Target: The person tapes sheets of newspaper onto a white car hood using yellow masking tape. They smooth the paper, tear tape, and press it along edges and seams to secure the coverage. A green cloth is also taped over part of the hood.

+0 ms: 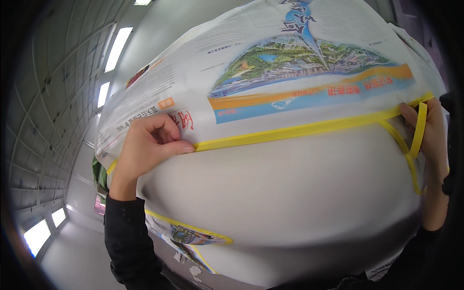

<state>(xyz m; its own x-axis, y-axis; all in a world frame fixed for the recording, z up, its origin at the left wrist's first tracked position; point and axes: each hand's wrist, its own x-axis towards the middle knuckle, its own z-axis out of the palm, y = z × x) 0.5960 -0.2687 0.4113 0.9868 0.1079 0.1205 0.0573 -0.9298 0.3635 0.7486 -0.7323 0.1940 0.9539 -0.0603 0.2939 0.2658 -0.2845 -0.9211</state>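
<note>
Yellow tape (290,132) runs along the newspaper (290,87) edge above that pale panel (280,193), so we want it taut and wrinkle-free, left hand (146,151) pinching one end, right hand (435,137) gripping the other.

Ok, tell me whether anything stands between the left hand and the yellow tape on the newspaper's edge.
Nothing visible does: the left hand has its thumb tip right at the yellow tape on the newspaper.
</note>
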